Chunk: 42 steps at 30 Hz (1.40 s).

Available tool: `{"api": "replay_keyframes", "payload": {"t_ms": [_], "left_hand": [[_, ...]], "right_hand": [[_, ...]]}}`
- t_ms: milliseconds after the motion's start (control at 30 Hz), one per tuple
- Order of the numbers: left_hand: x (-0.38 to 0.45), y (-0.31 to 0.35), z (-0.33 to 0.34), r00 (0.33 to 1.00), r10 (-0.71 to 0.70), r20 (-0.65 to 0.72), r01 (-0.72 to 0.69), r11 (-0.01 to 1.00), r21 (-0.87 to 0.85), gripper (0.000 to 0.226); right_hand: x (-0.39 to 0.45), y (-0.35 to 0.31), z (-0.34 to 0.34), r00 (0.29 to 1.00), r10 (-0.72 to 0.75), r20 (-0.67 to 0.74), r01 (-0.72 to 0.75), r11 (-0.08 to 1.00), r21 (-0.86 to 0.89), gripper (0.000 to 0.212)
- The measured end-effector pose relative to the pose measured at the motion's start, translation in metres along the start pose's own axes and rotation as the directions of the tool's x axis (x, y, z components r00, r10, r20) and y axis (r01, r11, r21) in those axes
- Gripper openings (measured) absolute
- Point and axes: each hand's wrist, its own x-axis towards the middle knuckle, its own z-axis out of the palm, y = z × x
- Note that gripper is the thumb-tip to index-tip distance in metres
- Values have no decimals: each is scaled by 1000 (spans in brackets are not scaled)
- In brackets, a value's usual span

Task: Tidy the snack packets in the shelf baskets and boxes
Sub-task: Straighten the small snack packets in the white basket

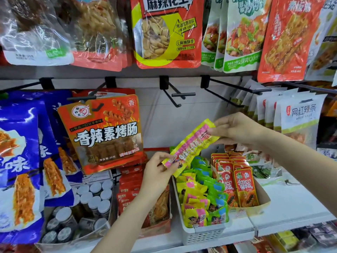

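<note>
A long yellow and pink snack packet [189,147] is held slanting above the shelf. My left hand [156,170] pinches its lower left end. My right hand [237,128] pinches its upper right end. Right under it stands a white plastic basket [202,234] filled with several small yellow, pink and green packets [200,198]. To its right a cardboard box [262,199] holds upright red packets [237,181]. Left of the basket, behind my left forearm, another box [156,229] holds red packets [130,185].
Large snack bags hang from black hooks above, with an orange bag [104,132] at the left and white bags [299,115] at the right. One hook [178,96] hangs bare. A box of small jars [87,207] sits at the lower left. The white shelf [291,207] runs rightwards.
</note>
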Motion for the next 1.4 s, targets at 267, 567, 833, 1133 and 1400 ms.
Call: {"api": "replay_keyframes", "payload": {"t_ms": [267, 567, 833, 1133, 1400], "left_hand": [[41, -26, -3, 975, 34, 219, -158, 798, 582, 81], [56, -40, 25, 932, -65, 357, -226, 667, 710, 75], [41, -50, 6, 912, -16, 411, -269, 733, 625, 58], [38, -57, -3, 927, -30, 374, -184, 832, 524, 51], [38, -61, -5, 922, 69, 380, -267, 826, 497, 42]], "right_hand": [[12, 20, -14, 833, -268, -485, 100, 934, -344, 25], [23, 33, 8, 812, -348, -468, 198, 919, -340, 24], [48, 44, 53, 920, -389, -42, 244, 656, -714, 16], [92, 62, 95, 995, -92, -41, 8, 476, -879, 22], [84, 72, 96, 994, -56, -92, -43, 573, -818, 15]]}}
